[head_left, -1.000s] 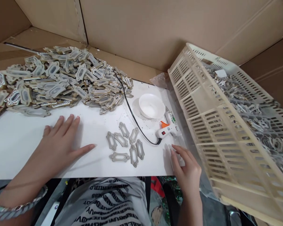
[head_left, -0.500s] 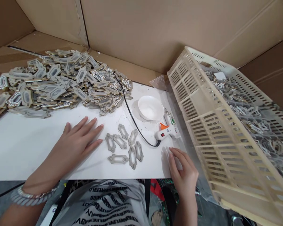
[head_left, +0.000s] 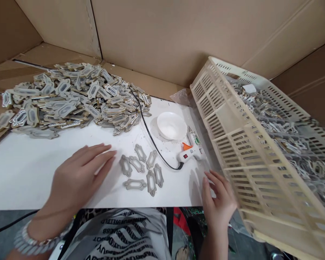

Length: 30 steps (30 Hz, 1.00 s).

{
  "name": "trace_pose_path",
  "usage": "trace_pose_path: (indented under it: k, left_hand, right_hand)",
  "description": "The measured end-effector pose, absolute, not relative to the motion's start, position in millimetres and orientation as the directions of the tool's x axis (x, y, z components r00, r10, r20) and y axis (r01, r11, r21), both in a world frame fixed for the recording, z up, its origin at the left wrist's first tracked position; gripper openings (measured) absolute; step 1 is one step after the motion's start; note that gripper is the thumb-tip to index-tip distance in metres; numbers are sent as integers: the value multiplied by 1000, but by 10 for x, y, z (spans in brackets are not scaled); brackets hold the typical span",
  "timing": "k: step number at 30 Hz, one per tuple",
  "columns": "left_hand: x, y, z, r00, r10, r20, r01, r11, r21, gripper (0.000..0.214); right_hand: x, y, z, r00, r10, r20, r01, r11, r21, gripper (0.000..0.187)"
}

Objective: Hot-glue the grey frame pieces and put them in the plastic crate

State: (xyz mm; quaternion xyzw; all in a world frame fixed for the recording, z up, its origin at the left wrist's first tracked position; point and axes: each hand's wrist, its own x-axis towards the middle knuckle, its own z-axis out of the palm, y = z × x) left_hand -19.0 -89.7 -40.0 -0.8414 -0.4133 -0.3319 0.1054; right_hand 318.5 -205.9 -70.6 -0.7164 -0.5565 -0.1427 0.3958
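Note:
My left hand [head_left: 82, 171] hovers over the white tabletop with its fingers stretched to the right, nothing held. Just beyond its fingertips lie several grey label-holder-like frames [head_left: 137, 164], flat and spread in a loose group. At the right, my right hand [head_left: 219, 196] is by the table's front edge beside the crate, fingers curved and apart, with nothing in it. A white glue gun [head_left: 188, 155] with an orange trigger lies on its side above that hand. Its black cord [head_left: 151, 137] runs back toward a large pile of similar frames [head_left: 70, 97].
A white bowl [head_left: 172, 125] stands behind the glue gun. On the right a cream plastic crate [head_left: 233, 144] holds many bagged metal pieces. Cardboard panels [head_left: 151, 43] wall the back, and a clear plastic bag [head_left: 178, 96] lies near the crate.
My left hand has lifted and turned, its fingers drawn closer together. My right hand has shifted right toward the crate, its fingers opening somewhat. The frames and glue gun have stayed put.

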Motion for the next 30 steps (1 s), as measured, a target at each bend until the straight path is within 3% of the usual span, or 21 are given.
trace_pose_path:
  k: [3,7,12,19,24,27,30]
  left_hand:
    - [348,-918,-167,517,622,588,640,-737,217,19]
    - [1122,-867,42,725,660,194,609,-747,265,31]
    - [1794,-737,3,780,619,96,587,-776,233,30]
    - [2080,-640,-169,781,615,109,587,-782,207,19]
    - [1975,-707,-95,779,594,202,559,-803,206,33]
    - [1869,-790,-43,730,593,338,555,-804,211,26]
    - [1776,-874,-22,624,593,509,561,-793,235,15]
  right_hand:
    - [3098,-2010,-686,375,694,615,870,-35,-492,17]
    - [3054,-2003,-652,374,698,611,849,8,-529,15]
    - [2983,-2102,-621,308,729,611,839,95,-536,13]
    - [2824,-2260,-669,268,724,636,824,170,-541,15]
    - [2771,-2280,-677,294,687,664,820,176,-544,15]
    - [2651,-2291,-688,344,718,605,718,214,-662,18]
    - [2479,-2237,-757,488,766,418,432,204,-878,17]
